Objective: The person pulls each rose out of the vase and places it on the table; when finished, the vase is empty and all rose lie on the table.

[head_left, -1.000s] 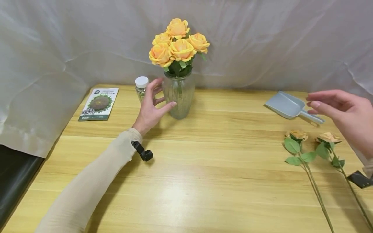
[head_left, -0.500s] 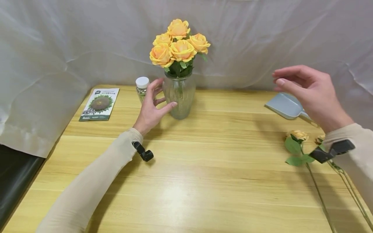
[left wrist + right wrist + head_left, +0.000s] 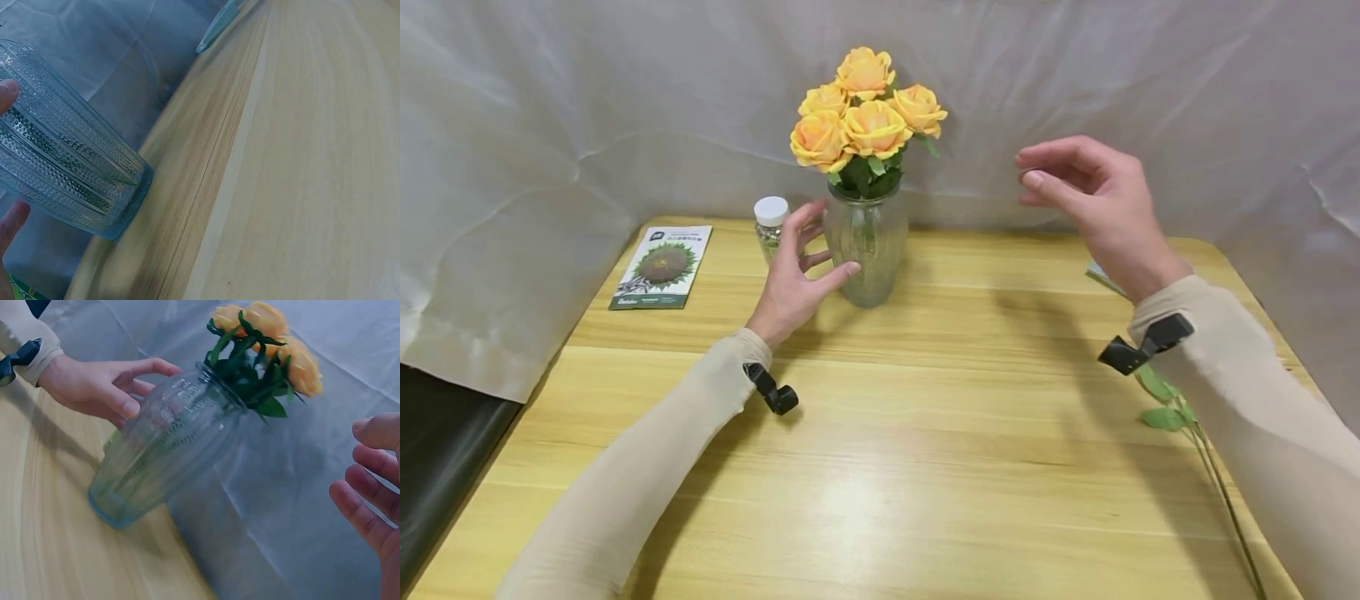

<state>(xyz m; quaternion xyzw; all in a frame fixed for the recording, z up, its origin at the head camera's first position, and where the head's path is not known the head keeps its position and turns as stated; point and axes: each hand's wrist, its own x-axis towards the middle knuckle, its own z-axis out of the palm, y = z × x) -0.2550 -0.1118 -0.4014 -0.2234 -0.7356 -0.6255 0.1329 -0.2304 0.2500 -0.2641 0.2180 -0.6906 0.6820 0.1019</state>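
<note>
A ribbed glass vase (image 3: 868, 246) stands upright near the back of the table, holding several yellow-orange roses (image 3: 876, 125) with dark green leaves. My left hand (image 3: 797, 279) grips the vase's left side, its thumb in front and its fingers round the back. In the left wrist view, only a thumb and a fingertip show against the glass vase (image 3: 69, 144). To the right of the vase my right hand (image 3: 1097, 196) hovers in the air, fingers loosely bent, with nothing in it. The right wrist view has those fingers apart from the vase (image 3: 162, 444).
A white-capped jar (image 3: 771, 221) stands just left of the vase. Farther left lies a seed packet (image 3: 662, 267) with a sunflower picture. My right arm partly hides a blue-grey dustpan (image 3: 1105, 279) and loose rose stems with leaves (image 3: 1165, 417). A grey cloth (image 3: 700, 125) hangs behind the table.
My right hand has moved left and up from the right edge, past the dustpan, toward the vase. The left hand has stayed on the vase.
</note>
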